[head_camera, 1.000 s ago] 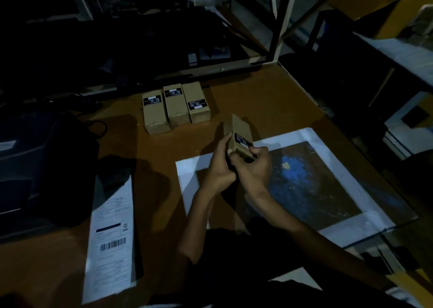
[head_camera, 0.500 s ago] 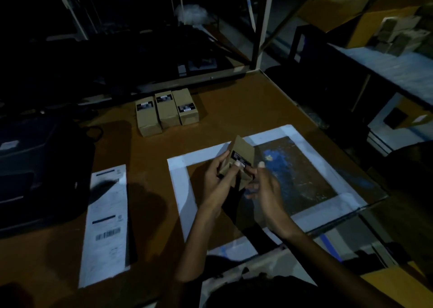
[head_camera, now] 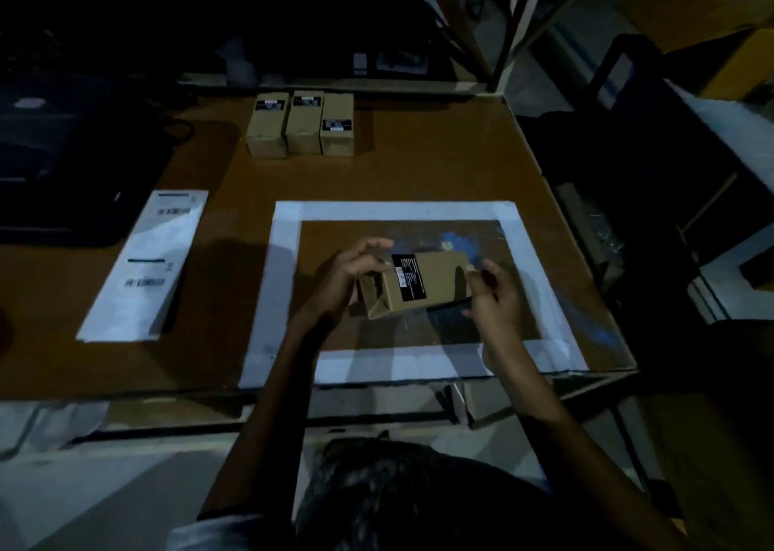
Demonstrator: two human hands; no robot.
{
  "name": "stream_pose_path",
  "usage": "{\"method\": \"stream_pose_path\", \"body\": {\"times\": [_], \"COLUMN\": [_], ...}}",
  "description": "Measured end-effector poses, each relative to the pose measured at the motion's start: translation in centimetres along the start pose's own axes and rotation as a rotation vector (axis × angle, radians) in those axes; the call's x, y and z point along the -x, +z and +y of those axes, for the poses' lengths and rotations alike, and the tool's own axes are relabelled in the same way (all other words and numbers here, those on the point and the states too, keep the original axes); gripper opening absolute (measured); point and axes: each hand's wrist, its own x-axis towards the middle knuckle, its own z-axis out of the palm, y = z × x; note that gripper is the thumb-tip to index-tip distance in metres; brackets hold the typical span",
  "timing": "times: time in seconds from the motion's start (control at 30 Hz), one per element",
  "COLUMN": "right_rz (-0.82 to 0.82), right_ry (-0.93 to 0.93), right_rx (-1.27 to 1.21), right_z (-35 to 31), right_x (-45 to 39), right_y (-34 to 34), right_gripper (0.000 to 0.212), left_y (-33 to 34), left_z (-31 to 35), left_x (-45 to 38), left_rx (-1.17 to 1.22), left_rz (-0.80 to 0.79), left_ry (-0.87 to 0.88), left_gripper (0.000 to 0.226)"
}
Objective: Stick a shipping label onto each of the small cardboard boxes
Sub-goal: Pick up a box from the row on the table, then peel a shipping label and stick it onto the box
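I observe one small cardboard box, black label facing up, held above the white-bordered mat at the near right of the table. My left hand grips its left end, my right hand its right end, fingers closed on it. Three labelled boxes stand far centre; a label strip lies left

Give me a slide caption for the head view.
Both hands, left hand and right hand, hold a small cardboard box above the table.
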Motion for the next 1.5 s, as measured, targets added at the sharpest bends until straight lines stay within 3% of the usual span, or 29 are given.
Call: {"method": "stream_pose_path", "body": {"times": [0.13,0.33,0.47,0.63,0.77,0.9,1.0,1.13,1.23,1.33,1.5], "right_rz": [-0.106,-0.16,-0.211,-0.251,-0.214,-0.047,0.119,0.255,0.072,-0.181,-0.411], "right_ry": [0.001,-0.023,-0.054,-0.038,-0.011,-0.024,-0.088,-0.282,-0.4,-0.306,-0.072], "right_rx": [-0.076,-0.074,-0.052,-0.053,0.054,0.349,0.609,0.632,0.351,0.234,0.209], "right_z": [0.7,0.3,-0.3,-0.7,-0.7,-1.2,-2.2,-2.6,-2.5,-2.2,-1.2], "right_x": [0.9,0.8,1.2,1.4,1.3,2.2,3.4,5.8,7.9,10.4,12.9], "right_y": [0.0,1.7,3.7,5.0,6.5,9.1,11.6,15.7,20.1,24.9,31.3], "right_gripper": [0.023,0.033,0.035,0.034,0.046,0.064,0.072,0.068,0.049,0.021,0.019], "left_y": [0.0,-1.5,-2.6,-4.0,-4.7,-7.0,-9.4,-15.3,-20.3,-24.6,-30.3], "left_z": [-1.8,-1.5,-2.0,-1.9,-1.4,-0.4,0.8,1.0,0.4,0.1,-0.9], "left_x": [1.7,1.3,0.3,0.1,0.1,0.9,1.9,2.7,3.0,3.7,4.6], "left_rx": [0.085,-0.001,-0.177,-0.244,-0.268,-0.314,-0.364,-0.394,-0.415,-0.437,-0.577], "left_rz": [0.097,0.323,0.419,0.317,0.174,0.025,-0.036,-0.029,0.134,0.244,0.361], "left_ry": [-0.059,0.064,0.107,0.046,-0.004,-0.007,0.033,0.096,0.115,0.17,0.199], "left_gripper": [0.084,0.041,0.041,0.042,0.041,0.024,0.026,0.013,0.035,0.03,0.022]}}
